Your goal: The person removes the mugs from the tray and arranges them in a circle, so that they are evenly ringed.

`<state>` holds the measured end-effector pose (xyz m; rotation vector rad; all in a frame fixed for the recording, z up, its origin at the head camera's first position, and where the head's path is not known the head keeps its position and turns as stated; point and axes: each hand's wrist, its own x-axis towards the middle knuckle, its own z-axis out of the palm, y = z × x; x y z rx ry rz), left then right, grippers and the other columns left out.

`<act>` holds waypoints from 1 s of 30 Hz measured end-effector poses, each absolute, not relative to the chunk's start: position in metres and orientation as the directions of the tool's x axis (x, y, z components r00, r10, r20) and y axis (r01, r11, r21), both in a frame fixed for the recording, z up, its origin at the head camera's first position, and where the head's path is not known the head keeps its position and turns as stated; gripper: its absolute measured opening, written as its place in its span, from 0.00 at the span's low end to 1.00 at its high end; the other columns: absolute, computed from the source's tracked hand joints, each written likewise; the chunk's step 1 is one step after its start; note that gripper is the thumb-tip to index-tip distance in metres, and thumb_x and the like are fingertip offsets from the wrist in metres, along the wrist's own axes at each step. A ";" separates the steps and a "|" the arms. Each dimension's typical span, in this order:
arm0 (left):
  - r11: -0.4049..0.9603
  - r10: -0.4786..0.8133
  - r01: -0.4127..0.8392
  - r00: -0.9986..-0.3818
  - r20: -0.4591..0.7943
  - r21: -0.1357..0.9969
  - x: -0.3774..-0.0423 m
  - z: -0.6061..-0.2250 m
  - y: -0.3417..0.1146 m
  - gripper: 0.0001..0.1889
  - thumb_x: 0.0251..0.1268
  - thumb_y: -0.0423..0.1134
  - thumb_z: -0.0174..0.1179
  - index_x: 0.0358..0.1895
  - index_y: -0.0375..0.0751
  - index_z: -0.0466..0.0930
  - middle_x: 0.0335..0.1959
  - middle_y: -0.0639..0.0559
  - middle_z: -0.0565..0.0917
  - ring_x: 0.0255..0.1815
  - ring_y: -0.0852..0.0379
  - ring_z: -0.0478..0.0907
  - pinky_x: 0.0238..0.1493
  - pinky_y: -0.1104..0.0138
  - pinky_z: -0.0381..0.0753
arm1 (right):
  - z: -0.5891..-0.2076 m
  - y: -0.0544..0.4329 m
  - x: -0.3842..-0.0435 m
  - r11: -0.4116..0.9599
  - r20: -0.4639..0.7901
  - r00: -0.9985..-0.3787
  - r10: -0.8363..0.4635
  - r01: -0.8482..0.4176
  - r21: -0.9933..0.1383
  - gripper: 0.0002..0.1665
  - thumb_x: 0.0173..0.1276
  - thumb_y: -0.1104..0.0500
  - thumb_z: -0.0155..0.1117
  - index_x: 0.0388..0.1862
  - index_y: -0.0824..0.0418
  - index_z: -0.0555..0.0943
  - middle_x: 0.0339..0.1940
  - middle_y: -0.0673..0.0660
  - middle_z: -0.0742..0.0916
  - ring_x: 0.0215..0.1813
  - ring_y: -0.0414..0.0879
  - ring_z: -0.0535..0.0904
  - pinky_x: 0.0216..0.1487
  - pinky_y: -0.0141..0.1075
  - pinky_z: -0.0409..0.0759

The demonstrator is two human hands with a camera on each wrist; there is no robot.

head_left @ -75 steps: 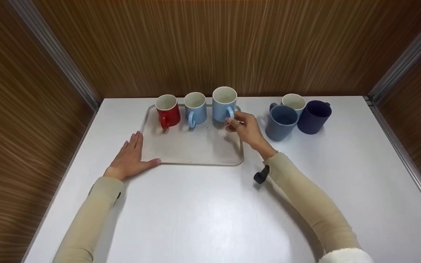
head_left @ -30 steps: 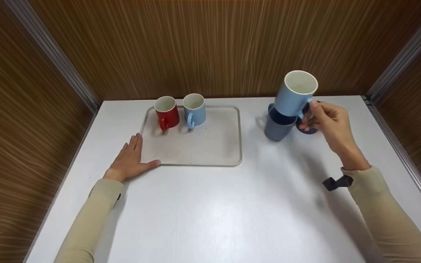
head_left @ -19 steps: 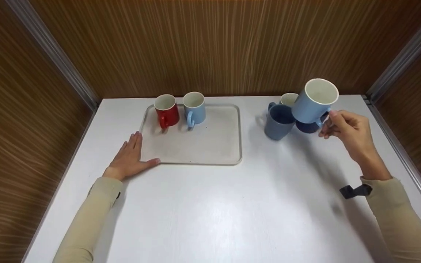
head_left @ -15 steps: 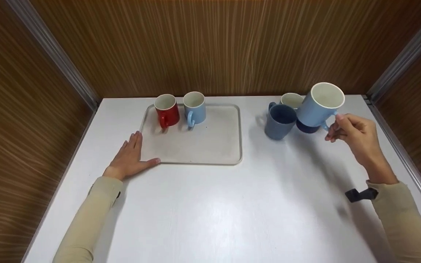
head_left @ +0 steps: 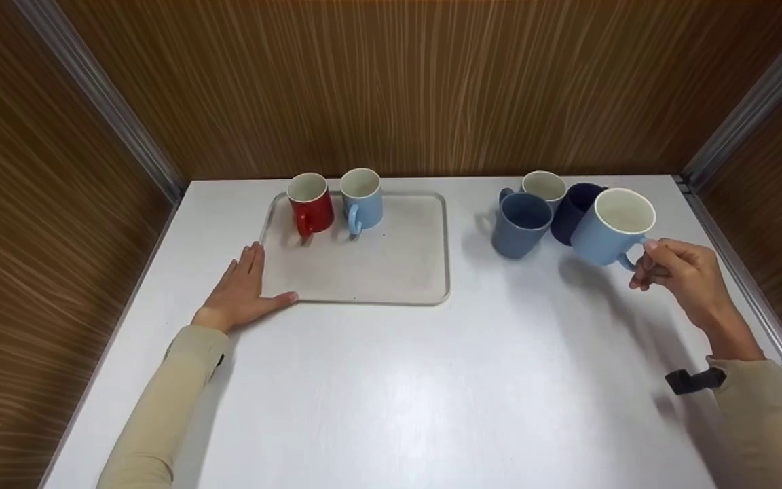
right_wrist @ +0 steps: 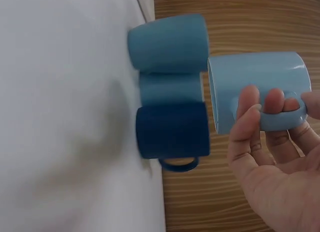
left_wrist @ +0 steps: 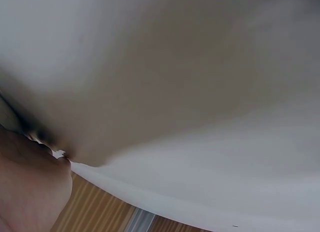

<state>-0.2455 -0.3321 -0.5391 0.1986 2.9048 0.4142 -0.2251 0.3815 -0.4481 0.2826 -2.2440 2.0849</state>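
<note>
Light-blue mug point(head_left: 605, 234) gripped by its handle point(head_left: 625, 262), above the white table point(head_left: 377, 387)
Head view: the right hand point(head_left: 683, 280) pinches that handle, the mug nearest the navy mug point(head_left: 570, 219); the left hand point(head_left: 238, 293) lies with straight fingers at the corner of the tray point(head_left: 370, 272), which bears the red mug point(head_left: 318, 212) and another light-blue mug point(head_left: 367, 209). Left wrist view: part of that hand shows, its fingers indistinct. Right wrist view: fingers curl round the handle, the mug well off the table.
</note>
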 end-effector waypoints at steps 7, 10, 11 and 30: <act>0.951 0.167 0.107 -0.967 -0.191 0.290 -0.247 -0.540 -0.330 0.72 0.61 0.88 0.47 0.87 0.32 0.30 0.90 0.35 0.35 0.91 0.38 0.32 0.90 0.45 0.36 | -0.475 0.395 -0.226 0.077 0.073 -0.988 -0.134 -0.083 -0.994 0.24 0.85 0.61 0.58 0.31 0.80 0.76 0.25 0.57 0.88 0.27 0.47 0.89 0.33 0.34 0.89; 0.950 0.171 0.110 -0.967 -0.191 0.291 -0.248 -0.539 -0.330 0.72 0.61 0.88 0.47 0.87 0.32 0.30 0.90 0.36 0.35 0.91 0.38 0.32 0.90 0.45 0.36 | -0.484 0.397 -0.227 0.138 0.027 -0.990 -0.135 -0.046 -0.989 0.25 0.86 0.58 0.58 0.33 0.80 0.77 0.26 0.55 0.88 0.29 0.45 0.89 0.35 0.33 0.90; 0.950 0.171 0.111 -0.967 -0.191 0.290 -0.247 -0.539 -0.331 0.72 0.60 0.88 0.47 0.87 0.32 0.30 0.90 0.36 0.35 0.91 0.38 0.32 0.90 0.45 0.36 | -0.486 0.397 -0.228 0.157 0.013 -0.991 -0.135 -0.034 -0.987 0.25 0.86 0.57 0.58 0.34 0.80 0.77 0.26 0.55 0.87 0.30 0.45 0.88 0.36 0.33 0.90; 0.961 0.145 0.087 -0.966 -0.213 0.262 -0.248 -0.542 -0.334 0.73 0.59 0.90 0.45 0.87 0.34 0.28 0.90 0.36 0.35 0.91 0.39 0.32 0.90 0.46 0.35 | -0.505 0.392 -0.234 0.179 -0.068 -0.980 -0.185 0.034 -0.983 0.26 0.87 0.56 0.55 0.38 0.80 0.76 0.29 0.54 0.86 0.31 0.46 0.88 0.36 0.34 0.89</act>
